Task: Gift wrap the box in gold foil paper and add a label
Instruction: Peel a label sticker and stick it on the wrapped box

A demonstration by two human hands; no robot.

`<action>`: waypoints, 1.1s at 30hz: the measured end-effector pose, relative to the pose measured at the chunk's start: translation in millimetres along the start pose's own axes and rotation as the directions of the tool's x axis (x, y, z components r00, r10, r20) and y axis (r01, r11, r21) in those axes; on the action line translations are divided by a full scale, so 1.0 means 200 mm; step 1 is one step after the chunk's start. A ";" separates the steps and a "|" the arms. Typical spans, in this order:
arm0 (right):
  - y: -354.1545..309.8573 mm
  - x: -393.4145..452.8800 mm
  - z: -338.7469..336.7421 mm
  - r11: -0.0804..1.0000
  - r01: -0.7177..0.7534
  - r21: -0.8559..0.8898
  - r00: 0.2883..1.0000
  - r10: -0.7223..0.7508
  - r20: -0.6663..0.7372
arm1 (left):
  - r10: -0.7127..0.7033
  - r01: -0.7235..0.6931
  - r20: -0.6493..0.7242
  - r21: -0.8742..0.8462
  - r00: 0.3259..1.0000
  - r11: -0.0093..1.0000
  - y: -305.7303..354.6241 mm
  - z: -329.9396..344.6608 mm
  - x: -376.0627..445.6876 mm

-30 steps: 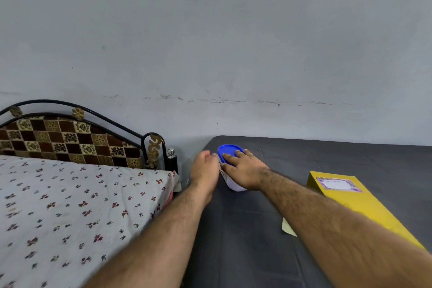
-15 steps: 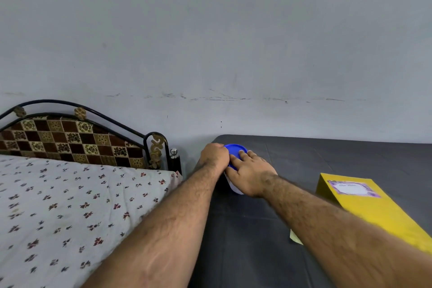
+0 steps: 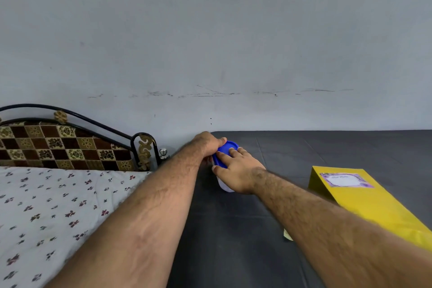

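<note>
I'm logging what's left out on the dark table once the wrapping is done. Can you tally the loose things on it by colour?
Gold: 1, the wrapped box, bearing a purple-bordered label
Blue and white: 1, the blue-lidded container, with the left hand and right hand on it
Pale: 1, a paper scrap
Total: 3

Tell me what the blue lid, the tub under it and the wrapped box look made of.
Blue lid: apparently plastic, smooth, evenly coloured, slight sheen. Tub: likely translucent whitish plastic; mostly hidden by the right hand. Wrapped box: yellow-gold paper, sharply creased, fairly matte here, with a purple-bordered paper label.
</note>
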State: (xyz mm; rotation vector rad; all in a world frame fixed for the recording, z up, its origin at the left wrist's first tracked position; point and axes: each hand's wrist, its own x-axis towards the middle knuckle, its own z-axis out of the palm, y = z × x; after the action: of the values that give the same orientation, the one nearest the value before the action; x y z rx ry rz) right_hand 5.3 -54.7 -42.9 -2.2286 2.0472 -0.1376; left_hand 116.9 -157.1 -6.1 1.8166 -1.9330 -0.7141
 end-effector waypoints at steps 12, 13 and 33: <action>-0.03 -0.07 -0.06 0.987 -0.071 0.143 0.997 0.076 -0.032 | -0.129 0.116 -0.039 -0.243 0.991 0.963 0.00 0.05 0.00; -0.03 -0.07 -0.08 0.986 -0.080 0.147 0.996 0.084 -0.022 | -0.122 0.109 -0.036 -0.258 0.992 0.960 0.00 0.05 -0.01; 0.27 -0.81 -0.39 0.968 -0.050 -0.246 0.998 0.054 0.012 | 0.489 -0.548 -0.295 -0.162 0.821 0.821 0.02 0.20 -0.88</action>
State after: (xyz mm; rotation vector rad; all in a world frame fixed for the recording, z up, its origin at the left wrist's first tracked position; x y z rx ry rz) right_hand -72.0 101.4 27.7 -2.2974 2.2183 0.1492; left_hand 104.8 22.6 -25.1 1.0843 -1.9486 -0.4828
